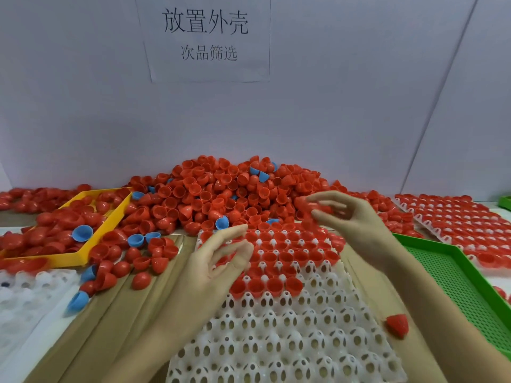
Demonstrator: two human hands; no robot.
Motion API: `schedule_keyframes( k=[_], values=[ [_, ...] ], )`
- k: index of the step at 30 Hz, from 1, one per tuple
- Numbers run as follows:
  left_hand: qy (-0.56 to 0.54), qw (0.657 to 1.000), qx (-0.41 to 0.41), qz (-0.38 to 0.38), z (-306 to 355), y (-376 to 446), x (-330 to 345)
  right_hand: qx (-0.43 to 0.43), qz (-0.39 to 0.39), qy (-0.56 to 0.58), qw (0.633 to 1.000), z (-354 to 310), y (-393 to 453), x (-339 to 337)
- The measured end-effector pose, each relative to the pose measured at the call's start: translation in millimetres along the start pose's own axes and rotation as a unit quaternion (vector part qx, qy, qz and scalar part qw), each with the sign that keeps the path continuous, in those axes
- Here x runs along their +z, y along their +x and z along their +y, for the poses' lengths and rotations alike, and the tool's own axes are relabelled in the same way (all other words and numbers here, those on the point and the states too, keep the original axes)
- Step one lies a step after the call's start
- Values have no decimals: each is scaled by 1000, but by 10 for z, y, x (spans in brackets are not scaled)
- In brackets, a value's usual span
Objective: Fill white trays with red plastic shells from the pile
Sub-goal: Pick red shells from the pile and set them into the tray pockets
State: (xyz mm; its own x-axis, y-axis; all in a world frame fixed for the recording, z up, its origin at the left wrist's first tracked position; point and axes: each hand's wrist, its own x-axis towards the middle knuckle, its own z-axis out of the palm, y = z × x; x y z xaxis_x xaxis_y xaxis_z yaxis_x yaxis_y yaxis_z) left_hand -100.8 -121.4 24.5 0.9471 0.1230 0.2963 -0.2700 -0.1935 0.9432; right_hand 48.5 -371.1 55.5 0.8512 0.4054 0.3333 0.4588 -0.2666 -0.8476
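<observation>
A big pile of red plastic shells lies against the back wall. In front of it sits a white tray; its far rows hold red shells, its near rows stand bare. My left hand hovers over the tray's left edge, fingers loosely curled, with nothing visibly in it. My right hand is raised at the pile's right foot and pinches a red shell between thumb and fingers. Motion blur softens both hands.
A yellow bin of red shells sits at left, with loose red and blue shells around it. A green perforated tray lies at right, a filled white tray behind it. One red shell rests near my right forearm. Another white tray lies near left.
</observation>
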Motion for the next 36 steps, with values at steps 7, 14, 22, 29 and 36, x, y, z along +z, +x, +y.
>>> schedule_keyframes(
  k=[7, 14, 22, 29, 36],
  values=[
    [85, 996, -24, 8, 7, -3, -8, 109, 95, -103, 984, 785, 582, -431],
    [117, 993, -15, -11, -16, 6, -14, 85, 175, -221, 956, 1069, 685, -373],
    [130, 991, -9, -8, -60, 16, -40, 81, 175, 59, 979, 457, 399, -210],
    [78, 997, 25, -11, -99, 15, -13, 168, -65, 369, 912, -106, -181, 253],
    [75, 994, 75, 0, -133, -25, 71, 173, -178, 328, 911, -319, -486, 635]
  ],
)
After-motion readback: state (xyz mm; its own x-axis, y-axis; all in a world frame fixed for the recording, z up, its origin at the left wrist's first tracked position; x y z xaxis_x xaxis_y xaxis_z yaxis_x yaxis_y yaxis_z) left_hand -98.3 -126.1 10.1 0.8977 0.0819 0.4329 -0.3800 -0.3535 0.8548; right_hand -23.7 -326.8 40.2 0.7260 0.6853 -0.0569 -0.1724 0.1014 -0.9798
